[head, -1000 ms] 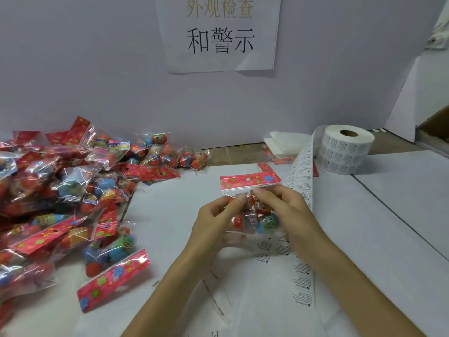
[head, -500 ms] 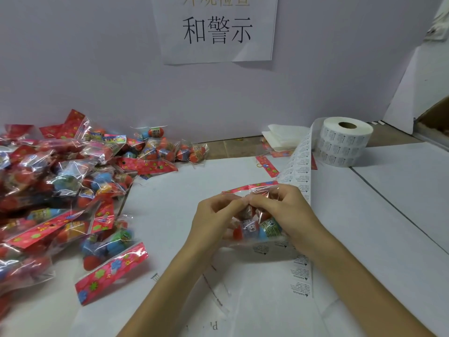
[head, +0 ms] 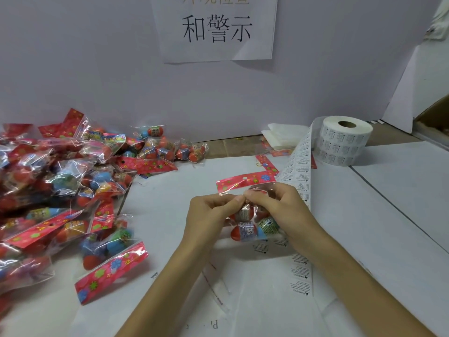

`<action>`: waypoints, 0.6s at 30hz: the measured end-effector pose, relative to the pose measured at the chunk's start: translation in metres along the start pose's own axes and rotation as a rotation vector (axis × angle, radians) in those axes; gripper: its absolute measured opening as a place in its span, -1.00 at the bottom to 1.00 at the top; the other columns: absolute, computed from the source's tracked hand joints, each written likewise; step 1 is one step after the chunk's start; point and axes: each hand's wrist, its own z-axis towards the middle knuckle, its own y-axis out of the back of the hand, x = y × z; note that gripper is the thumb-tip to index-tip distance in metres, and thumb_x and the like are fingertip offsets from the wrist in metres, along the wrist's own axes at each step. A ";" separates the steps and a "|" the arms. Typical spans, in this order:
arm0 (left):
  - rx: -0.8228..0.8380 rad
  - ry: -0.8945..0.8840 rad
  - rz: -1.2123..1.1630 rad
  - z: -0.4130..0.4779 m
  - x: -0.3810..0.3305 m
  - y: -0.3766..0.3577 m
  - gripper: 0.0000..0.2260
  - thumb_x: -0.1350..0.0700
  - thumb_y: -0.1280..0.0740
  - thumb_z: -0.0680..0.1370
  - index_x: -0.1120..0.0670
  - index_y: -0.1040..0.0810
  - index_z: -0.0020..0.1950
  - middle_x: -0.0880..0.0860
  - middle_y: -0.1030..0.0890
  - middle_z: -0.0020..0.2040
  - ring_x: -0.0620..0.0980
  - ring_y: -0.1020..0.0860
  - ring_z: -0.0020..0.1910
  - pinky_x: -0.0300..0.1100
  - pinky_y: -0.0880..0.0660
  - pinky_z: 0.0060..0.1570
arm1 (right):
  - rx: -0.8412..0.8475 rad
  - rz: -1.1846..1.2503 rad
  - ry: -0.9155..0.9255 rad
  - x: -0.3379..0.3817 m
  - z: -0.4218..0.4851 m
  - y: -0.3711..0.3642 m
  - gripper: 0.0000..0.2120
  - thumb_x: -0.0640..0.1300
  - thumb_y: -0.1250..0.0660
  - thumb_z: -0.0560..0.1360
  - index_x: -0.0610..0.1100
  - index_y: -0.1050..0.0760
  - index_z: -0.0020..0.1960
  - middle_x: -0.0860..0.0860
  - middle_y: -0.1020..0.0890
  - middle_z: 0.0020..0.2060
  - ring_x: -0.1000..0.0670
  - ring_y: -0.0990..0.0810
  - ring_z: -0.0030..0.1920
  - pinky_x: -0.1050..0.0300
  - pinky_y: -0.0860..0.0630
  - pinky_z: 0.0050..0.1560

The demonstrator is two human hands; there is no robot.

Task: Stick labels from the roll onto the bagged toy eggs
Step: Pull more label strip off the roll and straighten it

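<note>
head view: wall sign [head: 216, 29] reads "和警示"

Left hand [head: 209, 212], right hand [head: 279, 205], fingers [head: 232, 200] curled

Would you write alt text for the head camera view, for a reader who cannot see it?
The left hand and right hand pinch a clear bag of toy eggs with a red flowered header over a white table. A strip of labels runs from the label roll at the right, and a pile of bagged eggs lies at the left.
</note>
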 end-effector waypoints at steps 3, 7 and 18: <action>-0.035 0.009 0.002 0.002 -0.001 0.001 -0.89 0.14 -0.46 0.57 0.03 -0.77 -0.11 0.02 -0.76 -0.17 -0.03 -0.73 -0.16 -0.25 -0.64 -0.21 | 0.017 0.073 -0.084 0.004 0.001 0.000 -0.82 0.05 -0.43 0.54 -0.05 -0.71 -0.08 -0.14 -0.73 -0.03 -0.22 -0.71 0.06 -0.27 -0.61 0.19; -0.086 0.023 -0.016 0.003 0.000 0.003 -0.92 0.14 -0.48 0.55 0.01 -0.76 -0.11 0.00 -0.76 -0.19 -0.06 -0.73 -0.20 -0.26 -0.63 -0.26 | 0.057 0.057 -0.083 0.008 0.001 0.004 -0.76 0.07 -0.37 0.57 -0.09 -0.68 -0.02 -0.13 -0.72 -0.01 -0.17 -0.69 0.12 -0.26 -0.59 0.23; -0.136 -0.008 -0.082 0.004 -0.001 0.004 -0.94 0.09 -0.47 0.56 0.00 -0.76 -0.06 0.03 -0.76 -0.17 0.00 -0.74 -0.16 -0.20 -0.65 -0.28 | 0.106 -0.044 -0.029 0.011 -0.002 0.004 -0.80 0.02 -0.35 0.60 -0.08 -0.67 -0.01 -0.09 -0.73 -0.03 -0.13 -0.70 0.09 -0.30 -0.53 0.29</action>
